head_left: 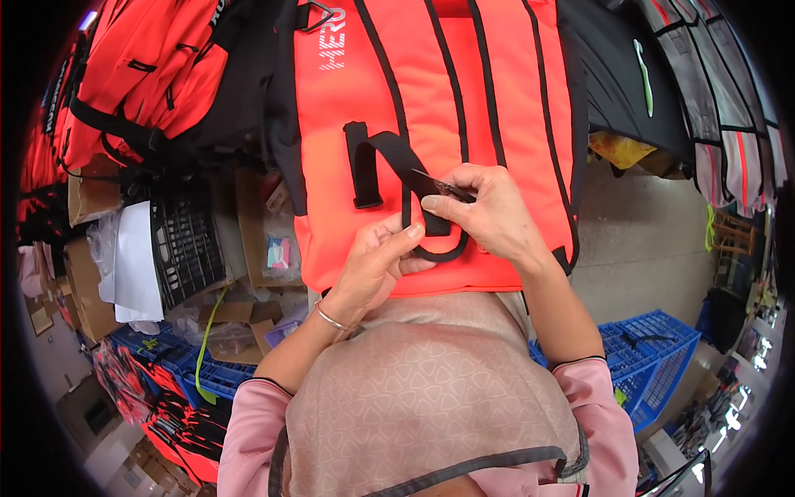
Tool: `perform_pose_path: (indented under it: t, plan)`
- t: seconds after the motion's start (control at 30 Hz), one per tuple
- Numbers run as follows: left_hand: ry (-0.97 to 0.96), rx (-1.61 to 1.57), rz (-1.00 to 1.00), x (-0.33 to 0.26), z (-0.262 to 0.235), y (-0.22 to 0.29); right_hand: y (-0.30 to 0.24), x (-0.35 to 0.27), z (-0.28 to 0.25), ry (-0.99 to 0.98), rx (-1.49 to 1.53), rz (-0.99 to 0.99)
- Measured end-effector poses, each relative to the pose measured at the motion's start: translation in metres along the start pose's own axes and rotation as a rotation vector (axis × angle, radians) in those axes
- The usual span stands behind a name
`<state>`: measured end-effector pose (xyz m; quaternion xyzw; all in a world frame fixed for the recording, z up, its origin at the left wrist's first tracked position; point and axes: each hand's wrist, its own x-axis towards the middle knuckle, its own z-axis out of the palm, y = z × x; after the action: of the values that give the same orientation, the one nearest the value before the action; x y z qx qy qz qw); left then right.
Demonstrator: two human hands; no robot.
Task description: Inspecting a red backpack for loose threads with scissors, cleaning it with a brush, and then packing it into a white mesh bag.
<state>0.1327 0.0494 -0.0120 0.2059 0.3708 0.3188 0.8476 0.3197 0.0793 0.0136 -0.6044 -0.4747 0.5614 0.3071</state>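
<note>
A bright orange-red backpack (339, 257) with black edges lies in front of me, its padded shoulder straps (426, 50) running up and away. My left hand (377, 261) pinches the edge of a black webbing strap (396, 156) near the bag's close end. In my right hand (493, 207) is a small dark pointed tool, which looks like thread snips (454, 190); its tip points left across the webbing. The right fingers are closed around it and hide most of its shape. The strap's loose end lies folded on the bag, left of my hands.
More orange-red bags (157, 74) are piled at the far left, and grey ones (729, 108) at the far right. A light green pen-like tool (644, 79) lies on the black surface. Blue crates (654, 348) flank me; cardboard boxes (91, 290) and a black basket (189, 240) stand left.
</note>
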Motion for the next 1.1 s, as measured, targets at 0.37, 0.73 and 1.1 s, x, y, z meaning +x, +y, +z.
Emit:
perform_pose_path:
  t: [0.37,0.73,1.1]
  plan:
    - [0.132,0.136,0.026,0.012,0.013,-0.004,-0.006,-0.03,-0.014,0.142,-0.158,-0.131]
    - [0.169,0.159,0.086,0.02,0.014,-0.008,0.026,-0.051,0.003,0.185,-0.319,-0.484]
    - [0.063,0.126,0.026,0.019,0.005,-0.006,0.033,-0.055,0.01,0.125,-0.597,-0.632]
